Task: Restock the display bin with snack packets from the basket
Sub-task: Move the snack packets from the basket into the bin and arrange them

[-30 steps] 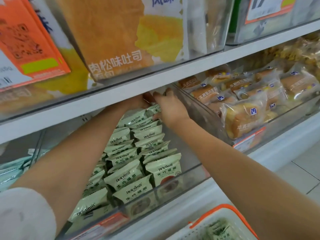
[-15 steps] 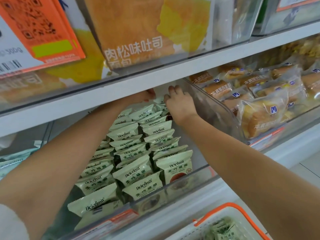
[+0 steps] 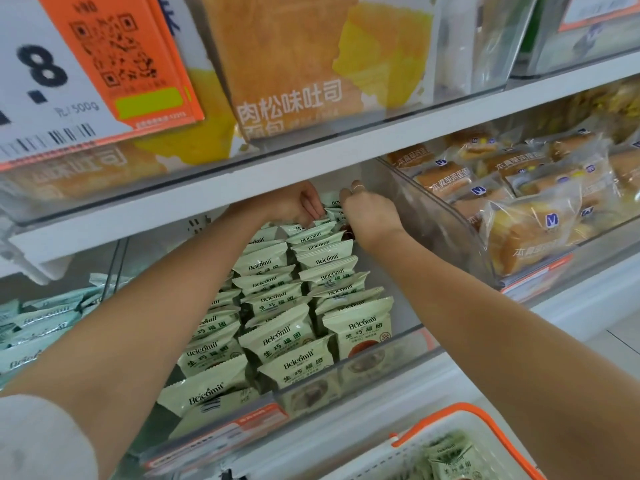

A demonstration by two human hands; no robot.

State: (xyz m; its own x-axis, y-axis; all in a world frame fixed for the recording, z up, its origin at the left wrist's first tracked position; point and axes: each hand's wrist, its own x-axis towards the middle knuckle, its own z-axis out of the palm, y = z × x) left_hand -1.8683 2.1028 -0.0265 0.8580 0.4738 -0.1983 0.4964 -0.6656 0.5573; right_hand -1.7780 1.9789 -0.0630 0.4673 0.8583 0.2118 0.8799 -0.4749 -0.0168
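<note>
A clear display bin [image 3: 398,344] on the middle shelf holds several rows of pale green snack packets [image 3: 287,336] standing upright. Both arms reach deep to the bin's back, under the shelf above. My left hand [image 3: 294,204] has its fingers curled on the top edge of a rear green packet [image 3: 329,216]. My right hand [image 3: 367,214] is just to the right, fingers bent down onto the same back packets; what they hold is hidden. The white basket [image 3: 460,415] with an orange rim sits at the bottom right with green packets [image 3: 446,455] inside.
A clear bin of wrapped buns [image 3: 530,226] stands directly right of my right wrist. A bin of light teal packets [image 3: 38,320] is on the left. The white shelf [image 3: 277,168] above carries boxed toast loaves and a price card, leaving little headroom over the hands.
The view has tilted and shifted slightly. Both hands stay at the back of the bin; my left fingers have curled down onto a rear packet and my right hand has shifted slightly.
</note>
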